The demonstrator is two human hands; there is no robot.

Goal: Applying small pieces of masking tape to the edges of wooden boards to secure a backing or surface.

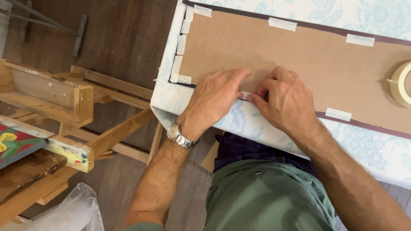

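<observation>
A brown backing board [265, 55] lies face down on a table covered with a pale blue patterned cloth [368, 147]. Strips of masking tape hold its edges to a dark frame rim. My left hand [216, 96] lies flat on the board's near edge, with a metal wristwatch [180, 135] on the wrist. My right hand [284, 100] pinches a short piece of masking tape [245, 95] against that edge, right beside the left fingers. A roll of masking tape [400, 83] rests on the board at the far right.
A wooden easel [64, 100] with paint stains stands on the dark plank floor at left, with a colourful painted panel [15, 145] leaning beside it. Clear plastic wrap [70, 211] lies at the bottom left. Another taped strip [338, 114] sits further along the near edge.
</observation>
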